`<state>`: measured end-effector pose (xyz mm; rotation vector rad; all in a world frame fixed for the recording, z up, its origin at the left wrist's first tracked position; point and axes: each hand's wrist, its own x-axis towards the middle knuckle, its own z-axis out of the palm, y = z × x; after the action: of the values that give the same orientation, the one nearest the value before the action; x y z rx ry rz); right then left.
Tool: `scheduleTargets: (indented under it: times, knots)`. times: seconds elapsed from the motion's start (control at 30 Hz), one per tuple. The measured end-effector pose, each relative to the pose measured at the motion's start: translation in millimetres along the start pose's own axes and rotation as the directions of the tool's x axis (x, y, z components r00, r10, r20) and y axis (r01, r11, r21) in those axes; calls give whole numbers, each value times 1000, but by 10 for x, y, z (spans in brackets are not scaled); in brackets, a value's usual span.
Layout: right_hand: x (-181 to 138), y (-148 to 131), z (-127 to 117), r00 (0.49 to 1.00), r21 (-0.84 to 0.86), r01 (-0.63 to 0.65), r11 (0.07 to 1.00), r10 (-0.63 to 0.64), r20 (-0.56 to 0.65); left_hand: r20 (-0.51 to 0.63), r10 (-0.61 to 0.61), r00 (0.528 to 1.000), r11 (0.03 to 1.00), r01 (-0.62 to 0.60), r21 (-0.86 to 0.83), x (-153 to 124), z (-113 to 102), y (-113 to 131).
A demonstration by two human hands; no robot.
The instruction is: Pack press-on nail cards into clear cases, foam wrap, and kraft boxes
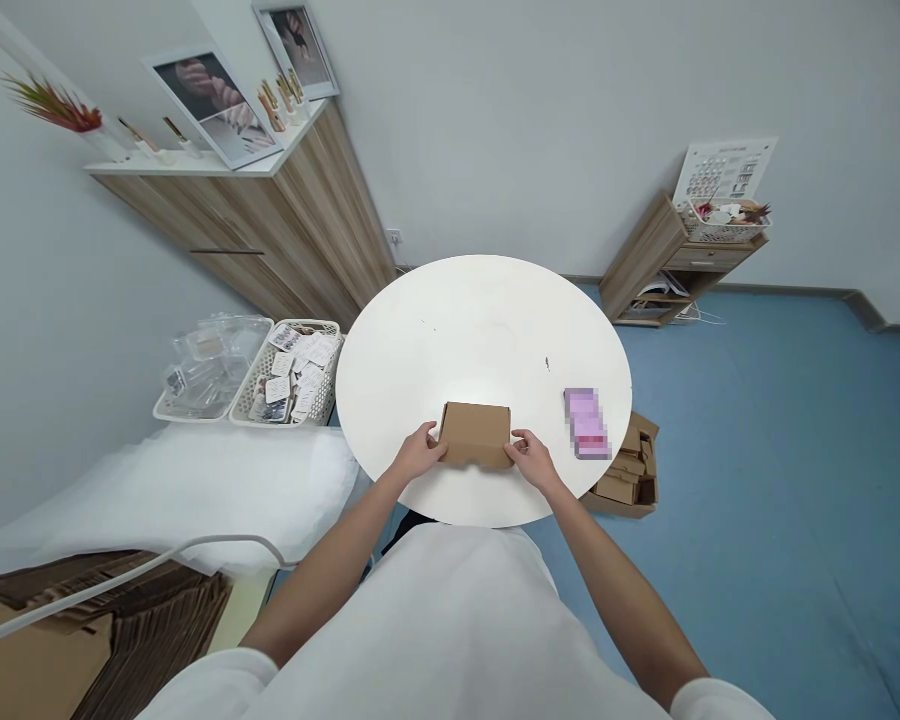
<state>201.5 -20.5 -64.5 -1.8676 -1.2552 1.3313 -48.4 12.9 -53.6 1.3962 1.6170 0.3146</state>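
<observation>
A small closed brown cardboard box (476,430) sits near the front edge of a round white table (480,330). My left hand (420,452) grips the box's left side, fingers on its near corner. My right hand (531,460) holds the right side the same way. The box rests flat on the tabletop between both hands. A pink, blurred flat object (586,422) lies on the table to the right of the box, apart from my right hand.
Left of the table stand two white baskets, one with clear plastic pieces (208,372), one with small cards (294,375). An open carton of cardboard boxes (630,475) sits on the blue floor at right. Flat cardboard (82,620) is stacked at lower left. Wooden cabinets line the wall.
</observation>
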Motion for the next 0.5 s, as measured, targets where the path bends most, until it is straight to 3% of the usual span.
scheduleTargets:
  times: [0.23, 0.5]
  knots:
    - [31, 150, 145, 997, -99, -9, 995, 2, -79, -105, -95, 990, 975, 113, 190, -21, 134, -25]
    - [37, 175, 192, 981, -166, 86, 982, -112, -158, -196, 105, 975, 938, -32, 345, -81, 230, -29]
